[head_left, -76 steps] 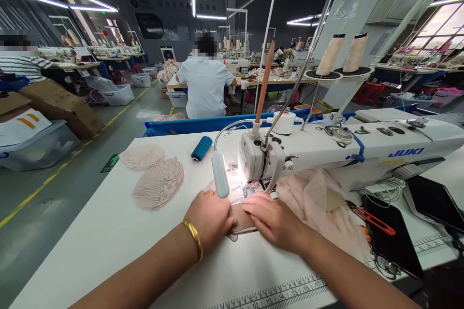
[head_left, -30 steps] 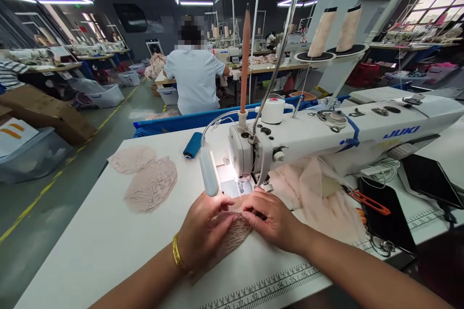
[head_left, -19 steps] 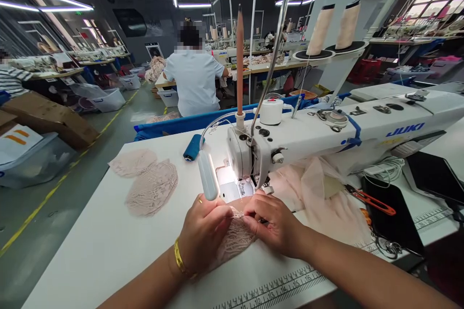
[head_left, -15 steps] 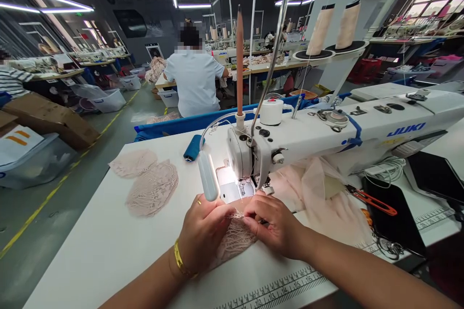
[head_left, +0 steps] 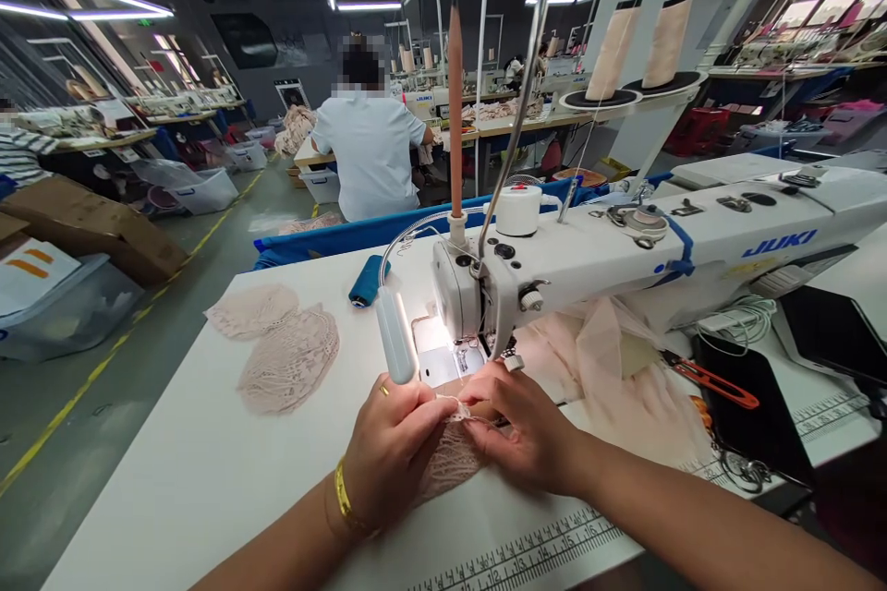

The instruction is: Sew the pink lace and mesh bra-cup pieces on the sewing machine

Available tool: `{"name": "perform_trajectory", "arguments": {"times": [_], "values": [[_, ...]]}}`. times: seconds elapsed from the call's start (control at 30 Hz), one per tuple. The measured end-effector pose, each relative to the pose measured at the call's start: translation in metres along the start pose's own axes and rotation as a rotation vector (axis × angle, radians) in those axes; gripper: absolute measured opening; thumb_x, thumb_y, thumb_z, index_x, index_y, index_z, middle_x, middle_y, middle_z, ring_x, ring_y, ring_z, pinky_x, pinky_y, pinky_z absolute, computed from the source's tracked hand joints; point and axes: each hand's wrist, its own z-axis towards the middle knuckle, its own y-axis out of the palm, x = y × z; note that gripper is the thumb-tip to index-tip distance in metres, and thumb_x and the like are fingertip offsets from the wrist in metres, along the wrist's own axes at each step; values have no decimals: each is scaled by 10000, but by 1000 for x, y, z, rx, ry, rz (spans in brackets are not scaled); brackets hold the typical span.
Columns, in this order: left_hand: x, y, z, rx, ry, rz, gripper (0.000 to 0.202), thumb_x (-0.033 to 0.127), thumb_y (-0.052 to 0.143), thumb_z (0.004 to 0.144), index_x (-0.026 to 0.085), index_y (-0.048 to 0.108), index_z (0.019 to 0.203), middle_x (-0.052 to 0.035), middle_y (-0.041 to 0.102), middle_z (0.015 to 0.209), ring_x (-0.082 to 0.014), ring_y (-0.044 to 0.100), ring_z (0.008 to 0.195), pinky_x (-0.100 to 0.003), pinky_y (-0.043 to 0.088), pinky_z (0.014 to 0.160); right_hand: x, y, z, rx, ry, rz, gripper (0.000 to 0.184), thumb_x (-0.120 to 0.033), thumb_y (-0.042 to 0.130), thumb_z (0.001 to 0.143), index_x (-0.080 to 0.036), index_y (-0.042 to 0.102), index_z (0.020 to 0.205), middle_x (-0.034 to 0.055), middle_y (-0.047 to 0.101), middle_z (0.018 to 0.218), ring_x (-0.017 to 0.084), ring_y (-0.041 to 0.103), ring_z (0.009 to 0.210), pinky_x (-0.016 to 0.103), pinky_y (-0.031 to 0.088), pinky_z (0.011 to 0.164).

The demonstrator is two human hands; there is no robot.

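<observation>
Ruler strip point(head_left: 540, 556) is seen along the near side of the white table point(head_left: 208, 480). Just past it, lace piece point(head_left: 450, 462) is held before the sewing machine point(head_left: 610, 249), its far edge pinched in left hand point(head_left: 394, 429) and right hand point(head_left: 519, 420), fingertips close together. Metal plate point(head_left: 436, 365) beyond is lit by lamp point(head_left: 394, 337). At right, sheer fabric point(head_left: 610, 365) is bunched; orange snips point(head_left: 721, 386) are laid near it. At left, two flat lace cutouts point(head_left: 291, 360) are placed together, blue spool point(head_left: 370, 282) nearby. Co-worker point(head_left: 378, 152) is seated farther off, back turned.
</observation>
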Motion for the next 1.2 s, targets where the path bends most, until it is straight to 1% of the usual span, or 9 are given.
{"name": "perform_trajectory", "arguments": {"times": [0.13,0.3,0.47,0.57,0.7,0.93,1.0,1.1,1.2], "values": [[1,0,-1,1,-4,-3,220,111,547,968,244,650,1110,-13,651,802,-165,535,678,-302,376,649,0,0,1,28,-28,-12,170,-147,556,934,-246,544,1072,25,634,923,199,580,805,330,469,717],[0,1,-2,0,-13,-14,246,91,551,952,242,647,1121,-21,663,840,-164,560,700,-297,403,665,0,0,3,44,-39,1,104,-163,541,953,-250,555,1008,20,632,894,197,577,790,331,465,721],[0,1,-2,9,-9,-17,240,92,564,945,235,651,1116,-25,669,857,-166,572,707,-291,415,670,0,-1,4,47,-60,0,96,-167,534,962,-255,566,983,10,611,847,193,575,773,319,456,703],[1,1,-1,4,-17,-31,250,74,554,942,227,639,1119,-32,670,869,-167,562,705,-292,419,673,0,-1,3,57,-49,-4,89,-181,541,965,-253,556,1014,14,636,876,194,584,778,328,470,719],[0,1,-2,-4,-20,-29,265,65,548,948,226,627,1142,-33,666,874,-168,550,707,-293,416,677,-1,-2,3,57,-65,-5,169,-167,542,968,-262,564,1107,20,654,917,194,598,801,327,471,720],[0,1,-1,-2,-20,-31,259,69,533,948,227,630,1129,-30,673,866,-167,566,691,-294,421,672,1,-1,3,45,-47,-10,86,-176,541,966,-250,563,1005,17,637,877,194,586,783,335,466,715],[0,1,-2,-5,-19,-26,253,70,529,948,223,630,1123,-32,665,856,-168,565,689,-291,416,662,1,-1,3,56,-55,-9,92,-178,541,966,-252,553,1019,16,642,887,195,586,784,347,470,736],[0,2,-2,-15,-18,-22,249,80,526,949,221,619,1132,-36,647,849,-174,564,699,-295,416,665,0,-1,3,66,-68,-8,150,-171,540,971,-264,550,1089,17,651,909,196,593,791,355,474,754],[0,2,-3,-25,-18,-19,259,80,517,953,223,607,1150,-40,639,863,-175,556,707,-301,417,674,0,-2,3,49,-69,-12,144,-166,539,974,-267,564,1073,16,642,897,194,590,786,342,468,732]]}}
